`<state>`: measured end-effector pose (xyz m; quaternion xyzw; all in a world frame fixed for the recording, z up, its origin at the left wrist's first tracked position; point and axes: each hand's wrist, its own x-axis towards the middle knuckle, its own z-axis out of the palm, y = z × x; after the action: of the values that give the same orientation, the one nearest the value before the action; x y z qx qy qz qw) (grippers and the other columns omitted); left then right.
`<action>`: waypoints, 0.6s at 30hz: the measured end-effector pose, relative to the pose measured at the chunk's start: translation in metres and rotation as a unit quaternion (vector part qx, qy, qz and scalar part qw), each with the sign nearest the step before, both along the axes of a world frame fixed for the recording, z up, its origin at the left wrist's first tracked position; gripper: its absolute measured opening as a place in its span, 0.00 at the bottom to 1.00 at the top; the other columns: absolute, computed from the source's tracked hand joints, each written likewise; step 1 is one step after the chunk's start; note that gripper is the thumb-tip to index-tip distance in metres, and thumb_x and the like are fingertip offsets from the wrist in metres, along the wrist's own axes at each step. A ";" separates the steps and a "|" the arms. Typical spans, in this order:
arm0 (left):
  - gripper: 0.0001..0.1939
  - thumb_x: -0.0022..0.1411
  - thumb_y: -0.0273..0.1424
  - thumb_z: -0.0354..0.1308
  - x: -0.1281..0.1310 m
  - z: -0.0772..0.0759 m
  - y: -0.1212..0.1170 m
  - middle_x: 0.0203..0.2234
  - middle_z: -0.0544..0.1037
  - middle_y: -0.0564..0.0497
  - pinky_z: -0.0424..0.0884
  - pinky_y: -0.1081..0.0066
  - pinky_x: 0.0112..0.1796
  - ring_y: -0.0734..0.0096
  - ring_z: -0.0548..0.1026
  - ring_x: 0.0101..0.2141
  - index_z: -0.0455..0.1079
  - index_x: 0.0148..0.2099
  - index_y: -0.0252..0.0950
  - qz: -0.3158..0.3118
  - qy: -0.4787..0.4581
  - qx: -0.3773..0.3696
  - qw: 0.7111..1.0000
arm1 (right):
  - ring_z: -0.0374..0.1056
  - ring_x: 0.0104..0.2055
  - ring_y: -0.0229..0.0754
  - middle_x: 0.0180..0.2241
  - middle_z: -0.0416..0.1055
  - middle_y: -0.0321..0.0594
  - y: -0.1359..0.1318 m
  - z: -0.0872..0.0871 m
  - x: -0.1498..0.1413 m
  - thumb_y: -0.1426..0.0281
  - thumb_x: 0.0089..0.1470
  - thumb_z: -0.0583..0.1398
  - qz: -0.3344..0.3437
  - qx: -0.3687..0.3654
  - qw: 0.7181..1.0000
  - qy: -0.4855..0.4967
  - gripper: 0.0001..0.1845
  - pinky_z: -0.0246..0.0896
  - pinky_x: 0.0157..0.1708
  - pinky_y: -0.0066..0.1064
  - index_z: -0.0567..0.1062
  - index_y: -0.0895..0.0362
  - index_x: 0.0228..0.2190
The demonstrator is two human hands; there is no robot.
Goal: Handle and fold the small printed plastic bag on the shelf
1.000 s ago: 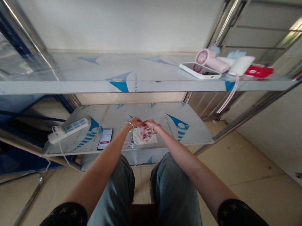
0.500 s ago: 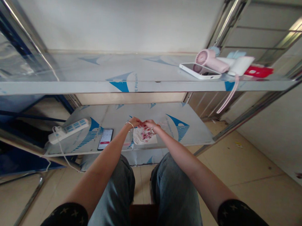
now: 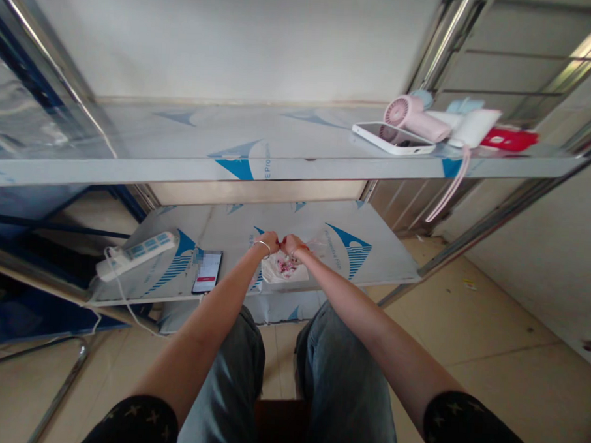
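Side by side over the lower shelf (image 3: 242, 212), my left hand (image 3: 269, 241) and my right hand (image 3: 291, 243) almost meet, with fingers closed and fingertips turned in toward each other. Whatever they pinch is too small or hidden to make out. Just below them lies a white sheet or bag (image 3: 273, 273) with small red and pink pieces (image 3: 287, 267) on it. Clear, crumpled plastic (image 3: 318, 245) lies beside my right hand. A phone (image 3: 208, 272) with a lit screen rests left of my left wrist.
On the lower shelf's left end sits a white power strip (image 3: 136, 255), its cable hanging over the edge. The upper shelf (image 3: 181, 138) holds a white phone (image 3: 393, 138), a pink handheld fan (image 3: 417, 119) and a red packet (image 3: 509, 139). A metal post (image 3: 501, 224) slopes down at right.
My hands have turned inward and curled tighter, knuckles now upward, still close together above the white sheet. Other things stay where they were, with only a slight shift of the view.
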<state>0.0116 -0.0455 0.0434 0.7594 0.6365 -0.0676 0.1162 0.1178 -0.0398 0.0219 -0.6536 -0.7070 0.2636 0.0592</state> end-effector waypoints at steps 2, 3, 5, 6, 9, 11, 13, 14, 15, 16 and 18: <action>0.16 0.60 0.31 0.52 -0.001 0.000 0.000 0.43 0.77 0.37 0.72 0.67 0.41 0.56 0.75 0.46 0.75 0.47 0.32 0.000 -0.003 0.003 1.000 | 0.69 0.39 0.44 0.42 0.72 0.61 0.000 0.000 0.000 0.68 0.52 0.59 0.010 0.006 1.000 0.005 0.18 0.56 0.30 0.25 0.78 0.70 0.40; 0.16 0.59 0.31 0.52 -0.001 0.000 0.000 0.43 0.77 0.36 0.72 0.67 0.41 0.55 0.75 0.46 0.75 0.46 0.32 -0.001 -0.005 0.004 1.000 | 0.69 0.39 0.44 0.42 0.72 0.62 0.000 0.000 0.000 0.68 0.52 0.59 0.013 0.012 1.000 0.012 0.18 0.56 0.30 0.26 0.78 0.70 0.39; 0.16 0.59 0.31 0.52 -0.001 -0.001 0.000 0.42 0.77 0.36 0.72 0.66 0.41 0.55 0.75 0.45 0.75 0.46 0.32 -0.001 -0.008 0.009 1.000 | 0.69 0.38 0.45 0.39 0.73 0.63 0.000 -0.001 0.000 0.70 0.51 0.60 0.008 0.024 0.999 0.032 0.16 0.56 0.30 0.27 0.78 0.72 0.36; 0.16 0.59 0.32 0.52 -0.001 -0.002 0.001 0.42 0.77 0.36 0.72 0.66 0.41 0.54 0.75 0.45 0.75 0.46 0.32 0.001 -0.009 0.012 1.000 | 0.69 0.37 0.46 0.38 0.73 0.64 0.000 -0.001 0.001 0.71 0.50 0.61 0.002 0.029 0.999 0.043 0.15 0.55 0.29 0.27 0.78 0.72 0.34; 0.17 0.60 0.33 0.52 0.001 -0.002 0.001 0.42 0.77 0.35 0.72 0.65 0.41 0.54 0.75 0.45 0.75 0.46 0.31 0.004 -0.011 0.016 1.000 | 0.70 0.36 0.48 0.33 0.74 0.62 0.000 0.000 0.002 0.73 0.48 0.62 -0.010 0.042 0.997 0.060 0.10 0.55 0.27 0.27 0.78 0.71 0.29; 0.17 0.60 0.34 0.53 0.001 -0.002 0.001 0.43 0.77 0.35 0.72 0.64 0.41 0.54 0.74 0.46 0.74 0.48 0.32 0.010 -0.011 0.018 1.000 | 0.70 0.35 0.48 0.32 0.74 0.60 -0.001 0.002 0.003 0.72 0.48 0.61 -0.007 0.041 0.998 0.051 0.09 0.55 0.27 0.27 0.77 0.68 0.27; 0.18 0.59 0.34 0.54 0.000 -0.003 0.002 0.43 0.76 0.35 0.72 0.64 0.42 0.54 0.74 0.46 0.73 0.50 0.32 0.028 -0.009 0.029 0.999 | 0.71 0.36 0.48 0.33 0.75 0.58 -0.005 0.005 0.003 0.70 0.49 0.61 -0.003 0.034 0.999 0.025 0.09 0.56 0.28 0.27 0.77 0.65 0.27; 0.19 0.59 0.34 0.55 -0.002 -0.003 0.003 0.44 0.76 0.35 0.71 0.64 0.43 0.54 0.74 0.46 0.72 0.51 0.32 0.041 -0.006 0.037 0.998 | 0.71 0.36 0.48 0.34 0.75 0.56 -0.007 0.006 0.003 0.69 0.49 0.61 -0.002 0.031 0.999 0.013 0.09 0.57 0.28 0.27 0.77 0.64 0.27; 0.19 0.59 0.34 0.56 -0.004 -0.004 0.003 0.44 0.76 0.35 0.71 0.64 0.43 0.54 0.74 0.46 0.71 0.51 0.33 0.054 -0.004 0.045 0.998 | 0.71 0.36 0.48 0.34 0.75 0.55 -0.008 0.006 0.001 0.68 0.49 0.61 0.000 0.029 1.000 0.005 0.10 0.57 0.29 0.27 0.77 0.63 0.27; 0.19 0.59 0.33 0.55 -0.007 -0.004 0.004 0.44 0.76 0.35 0.71 0.64 0.43 0.54 0.74 0.46 0.71 0.51 0.33 0.066 -0.002 0.053 0.996 | 0.71 0.36 0.48 0.34 0.75 0.54 -0.010 0.006 0.000 0.67 0.49 0.61 0.004 0.031 0.999 0.004 0.10 0.57 0.29 0.27 0.76 0.62 0.27; 0.17 0.61 0.31 0.53 -0.012 -0.005 0.004 0.44 0.76 0.35 0.72 0.65 0.42 0.55 0.74 0.45 0.72 0.50 0.32 0.083 -0.005 0.064 0.994 | 0.71 0.37 0.48 0.33 0.75 0.53 -0.013 0.004 -0.005 0.66 0.50 0.61 0.008 0.047 0.999 0.017 0.10 0.56 0.30 0.27 0.76 0.62 0.27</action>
<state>-0.0004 -0.0412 0.0383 0.7103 0.6997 -0.0131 0.0758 0.1129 -0.0530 0.0263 -0.6396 -0.7228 0.2417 0.1003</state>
